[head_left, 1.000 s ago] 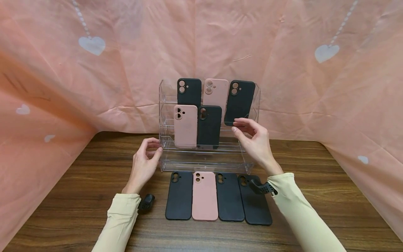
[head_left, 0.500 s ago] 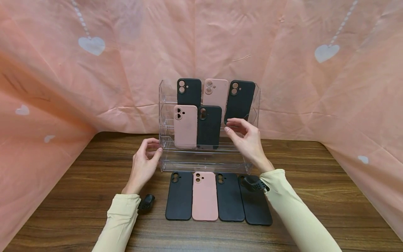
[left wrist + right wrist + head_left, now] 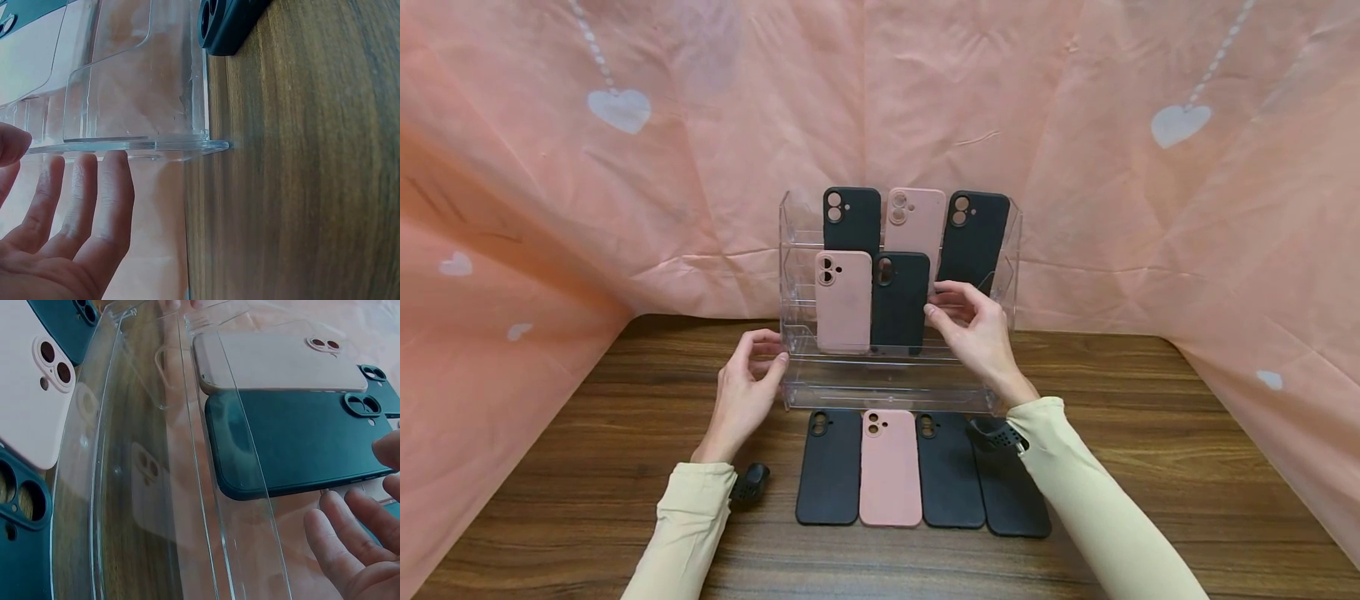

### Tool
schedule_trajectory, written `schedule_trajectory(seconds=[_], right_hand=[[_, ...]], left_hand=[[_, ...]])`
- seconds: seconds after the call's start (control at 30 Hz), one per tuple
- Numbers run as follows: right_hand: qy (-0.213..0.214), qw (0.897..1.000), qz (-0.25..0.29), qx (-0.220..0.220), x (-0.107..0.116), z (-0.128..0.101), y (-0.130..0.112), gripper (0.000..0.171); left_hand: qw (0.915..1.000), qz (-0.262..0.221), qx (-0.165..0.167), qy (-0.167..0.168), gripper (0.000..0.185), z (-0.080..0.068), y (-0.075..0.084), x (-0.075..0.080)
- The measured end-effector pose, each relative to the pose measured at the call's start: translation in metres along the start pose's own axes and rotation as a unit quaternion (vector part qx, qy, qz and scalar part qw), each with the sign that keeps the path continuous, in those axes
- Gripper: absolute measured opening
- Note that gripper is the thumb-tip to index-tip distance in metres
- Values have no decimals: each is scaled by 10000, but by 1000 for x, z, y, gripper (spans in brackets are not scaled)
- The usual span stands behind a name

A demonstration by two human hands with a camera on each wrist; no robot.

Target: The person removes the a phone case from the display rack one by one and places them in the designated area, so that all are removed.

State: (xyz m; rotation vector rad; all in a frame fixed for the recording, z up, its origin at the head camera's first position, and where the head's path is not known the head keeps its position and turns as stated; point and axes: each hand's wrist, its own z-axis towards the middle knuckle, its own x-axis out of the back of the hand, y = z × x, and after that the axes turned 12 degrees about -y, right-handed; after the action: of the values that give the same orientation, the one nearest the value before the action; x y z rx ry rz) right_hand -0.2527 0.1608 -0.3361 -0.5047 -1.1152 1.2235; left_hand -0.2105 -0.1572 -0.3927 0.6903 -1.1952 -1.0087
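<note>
A clear acrylic tiered stand (image 3: 895,383) (image 3: 137,81) (image 3: 156,487) stands mid-table. Its top row holds a dark case (image 3: 850,218), a pink case (image 3: 913,221) and another dark case (image 3: 973,237). The middle row holds a pink case (image 3: 842,300) (image 3: 275,362) and a dark case (image 3: 898,300) (image 3: 294,440). My right hand (image 3: 947,304) (image 3: 356,544) hovers at that middle dark case's right edge, fingers relaxed, holding nothing. My left hand (image 3: 771,354) (image 3: 69,206) rests with straight fingers against the stand's left side wall.
Several cases lie flat in a row in front of the stand: dark (image 3: 829,467) (image 3: 228,22), pink (image 3: 890,467) (image 3: 25,394), dark (image 3: 949,471), dark (image 3: 1015,492). The wooden table (image 3: 1150,467) is ringed by pink cloth (image 3: 550,208) behind and at both sides.
My right hand has slid left, from under the top-right dark case to the right edge of the middle-row dark case. The left hand has stayed put.
</note>
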Motion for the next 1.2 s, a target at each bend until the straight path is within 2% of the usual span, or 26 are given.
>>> schedule_trajectory(seconds=[0.53, 0.87, 1.2], right_hand=[[305, 9985, -213, -396, -14, 1, 3, 35], [384, 9984, 273, -310, -14, 1, 7, 34], [285, 9972, 522, -448, -11, 0, 5, 35]], left_hand=[[10000, -35, 11, -3, 28, -1, -1, 0], [10000, -75, 28, 4, 28, -2, 2, -1], [10000, -72, -20, 10, 29, -1, 2, -1]])
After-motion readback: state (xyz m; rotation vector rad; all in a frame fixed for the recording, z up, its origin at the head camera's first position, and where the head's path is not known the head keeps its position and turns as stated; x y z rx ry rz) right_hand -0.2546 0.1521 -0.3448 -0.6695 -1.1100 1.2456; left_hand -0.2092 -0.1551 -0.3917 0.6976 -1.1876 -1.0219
